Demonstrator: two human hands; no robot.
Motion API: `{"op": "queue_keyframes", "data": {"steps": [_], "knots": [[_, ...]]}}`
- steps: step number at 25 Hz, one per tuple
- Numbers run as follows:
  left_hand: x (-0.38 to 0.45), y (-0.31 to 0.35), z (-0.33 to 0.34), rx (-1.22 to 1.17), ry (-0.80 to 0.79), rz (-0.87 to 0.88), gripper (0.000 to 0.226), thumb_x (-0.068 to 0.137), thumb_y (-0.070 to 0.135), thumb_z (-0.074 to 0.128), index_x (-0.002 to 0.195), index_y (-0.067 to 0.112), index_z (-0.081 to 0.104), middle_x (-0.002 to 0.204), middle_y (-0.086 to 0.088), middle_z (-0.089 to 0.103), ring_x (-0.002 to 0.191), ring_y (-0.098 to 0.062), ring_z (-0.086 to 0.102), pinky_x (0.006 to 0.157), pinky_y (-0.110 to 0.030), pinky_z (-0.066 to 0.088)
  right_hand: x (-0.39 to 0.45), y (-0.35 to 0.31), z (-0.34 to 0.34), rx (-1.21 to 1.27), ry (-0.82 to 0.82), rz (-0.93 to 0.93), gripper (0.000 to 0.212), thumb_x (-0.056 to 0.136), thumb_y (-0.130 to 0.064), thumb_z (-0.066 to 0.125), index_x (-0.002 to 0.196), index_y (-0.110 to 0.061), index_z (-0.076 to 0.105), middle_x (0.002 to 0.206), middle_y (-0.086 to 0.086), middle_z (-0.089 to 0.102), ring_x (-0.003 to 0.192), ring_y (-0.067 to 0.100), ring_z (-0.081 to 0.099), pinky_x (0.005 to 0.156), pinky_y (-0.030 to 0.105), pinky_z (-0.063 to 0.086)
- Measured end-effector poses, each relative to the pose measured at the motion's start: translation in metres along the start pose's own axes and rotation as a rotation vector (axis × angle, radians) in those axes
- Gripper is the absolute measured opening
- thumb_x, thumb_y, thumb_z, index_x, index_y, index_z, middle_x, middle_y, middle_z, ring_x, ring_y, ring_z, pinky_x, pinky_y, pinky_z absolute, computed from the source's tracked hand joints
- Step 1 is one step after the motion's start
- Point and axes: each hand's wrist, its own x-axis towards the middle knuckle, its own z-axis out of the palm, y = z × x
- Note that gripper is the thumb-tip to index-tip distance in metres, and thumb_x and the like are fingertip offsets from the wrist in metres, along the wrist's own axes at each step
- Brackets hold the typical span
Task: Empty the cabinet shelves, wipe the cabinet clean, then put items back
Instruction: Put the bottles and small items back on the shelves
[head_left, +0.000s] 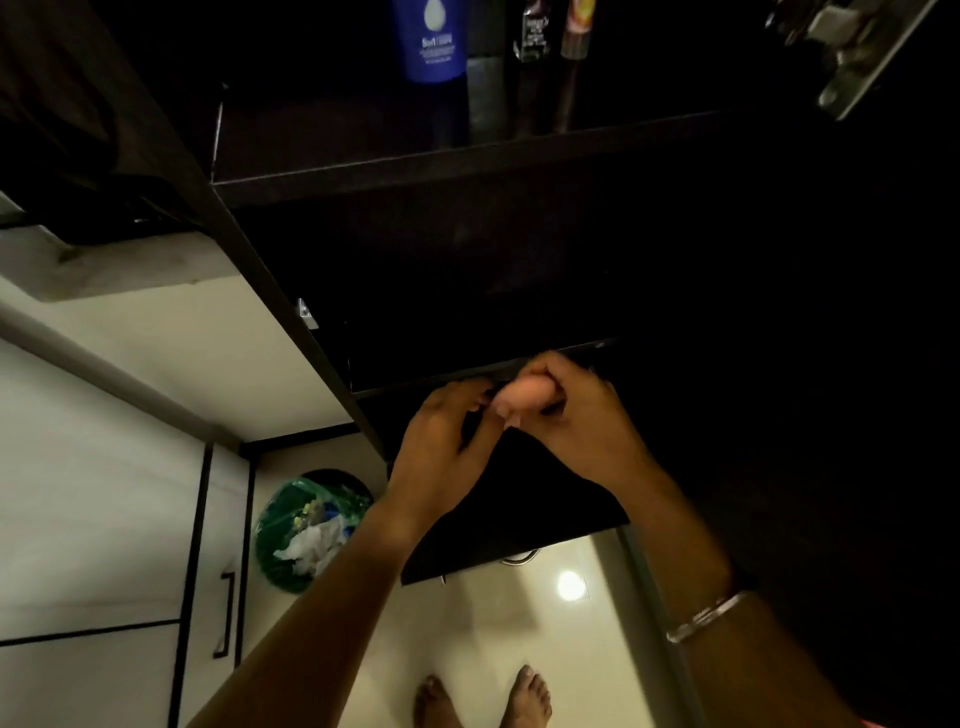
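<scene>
A dark cabinet fills the upper middle of the head view, with a dark shelf (467, 156) across it. At its back stand a blue bottle (431, 41) and two slim dark tubes (535, 36). Lower down, in front of a second shelf edge (441, 382), my right hand (576, 421) grips a small pinkish rounded object (524, 397). My left hand (441, 452) is right beside it, fingers curled loosely toward the object; whether they hold it is hidden. What the pink object is stays unclear in the dim light.
A dark drawer or door panel (519, 530) juts out below my hands. A bin with a green liner (311, 530) full of rubbish stands on the pale floor at left, beside white cupboard doors (104, 519). My bare feet (483, 696) show at the bottom.
</scene>
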Motion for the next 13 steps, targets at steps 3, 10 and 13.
{"op": "queue_keyframes", "data": {"steps": [3,10,13], "knots": [[0.029,0.017,-0.013,-0.069,0.102,0.035,0.034,0.103,0.040,0.048,0.120,0.016,0.064,0.113,0.001,0.066,0.098,-0.008,0.065,0.081,-0.029,0.056,0.029,-0.035,-0.015,0.023,0.101,-0.091,0.032,0.082,-0.015,0.078,0.107,-0.028,0.061,0.099,-0.008,0.069,0.092,0.004,0.066,0.080,0.020,0.055],[0.085,0.002,-0.012,-0.203,0.255,-0.254,0.027,0.097,0.009,0.060,0.123,0.013,0.067,0.101,0.014,0.065,0.094,0.001,0.063,0.084,-0.011,0.052,0.114,-0.020,0.008,-0.194,0.177,-0.071,0.032,0.085,-0.010,0.069,0.112,-0.022,0.057,0.101,0.001,0.069,0.089,0.018,0.067,0.077,0.041,0.059],[0.090,-0.004,-0.007,-0.218,0.216,-0.273,0.037,0.096,0.004,0.060,0.132,0.013,0.061,0.105,0.013,0.062,0.092,0.011,0.059,0.081,-0.002,0.046,0.129,-0.013,0.013,-0.236,0.200,-0.055,0.035,0.086,-0.012,0.066,0.116,-0.025,0.053,0.100,0.003,0.069,0.090,0.021,0.068,0.074,0.042,0.060]]}}
